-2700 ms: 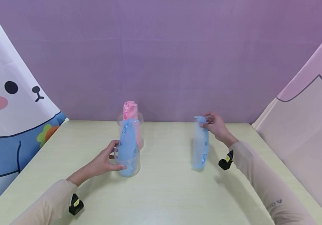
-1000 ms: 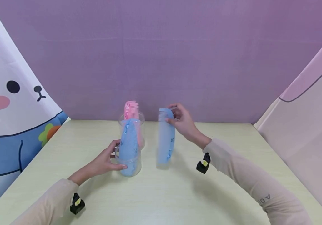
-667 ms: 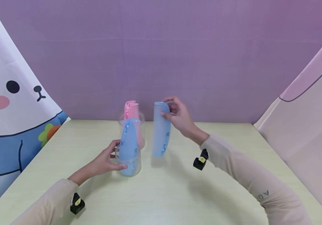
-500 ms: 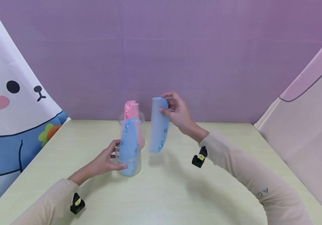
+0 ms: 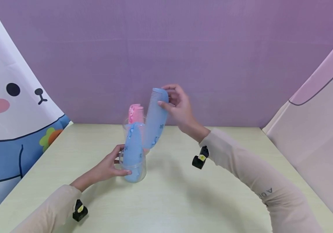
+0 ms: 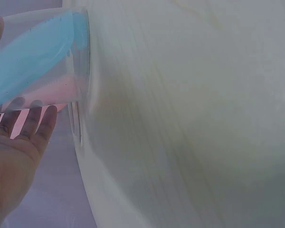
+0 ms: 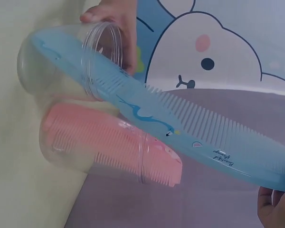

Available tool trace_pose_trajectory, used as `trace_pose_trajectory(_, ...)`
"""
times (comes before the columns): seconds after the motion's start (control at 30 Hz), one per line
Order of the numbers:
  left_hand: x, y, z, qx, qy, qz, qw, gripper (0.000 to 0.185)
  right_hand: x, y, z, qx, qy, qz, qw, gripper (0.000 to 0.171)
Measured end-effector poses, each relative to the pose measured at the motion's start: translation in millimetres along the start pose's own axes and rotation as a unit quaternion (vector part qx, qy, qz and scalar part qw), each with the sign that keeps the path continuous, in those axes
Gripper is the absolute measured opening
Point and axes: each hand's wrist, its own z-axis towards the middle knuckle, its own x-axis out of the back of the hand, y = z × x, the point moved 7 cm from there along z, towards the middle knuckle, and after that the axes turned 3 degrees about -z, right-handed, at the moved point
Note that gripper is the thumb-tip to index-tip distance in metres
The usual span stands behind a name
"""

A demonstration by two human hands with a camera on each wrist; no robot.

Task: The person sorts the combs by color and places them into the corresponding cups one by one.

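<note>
Centrally in the head view, the right hand (image 5: 178, 106) pinches the top of a blue comb (image 5: 155, 118), its grip closed on it, tilted with the lower end above the near clear cup (image 5: 133, 170). The left hand (image 5: 108, 168) curls its grip round that cup, which holds another blue comb (image 5: 133, 145). Just behind stands a second cup (image 7: 95, 147) with pink combs (image 5: 135, 113) on the pale surface (image 5: 184, 200).

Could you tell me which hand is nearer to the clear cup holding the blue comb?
Left. The left hand grips the near clear cup by its side, touching it. The right hand is up and to the right, pinching a second blue comb above the cups.
</note>
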Motion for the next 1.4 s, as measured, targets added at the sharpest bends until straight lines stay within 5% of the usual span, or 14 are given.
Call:
trace_pose_trajectory(0.73, 0.7, -2.1, 0.2, 0.010, 0.003, 0.003, 0.9999, 0.088, -54, 37, -24, -0.044, -0.061, -0.020, 0.997, 0.036)
trace_pose_trajectory(1.4, -0.2, -1.0, 0.3, 0.000, 0.001, 0.000, 1.0000, 0.086, -73, 62, -43, -0.064, -0.089, -0.057, 0.992, 0.034)
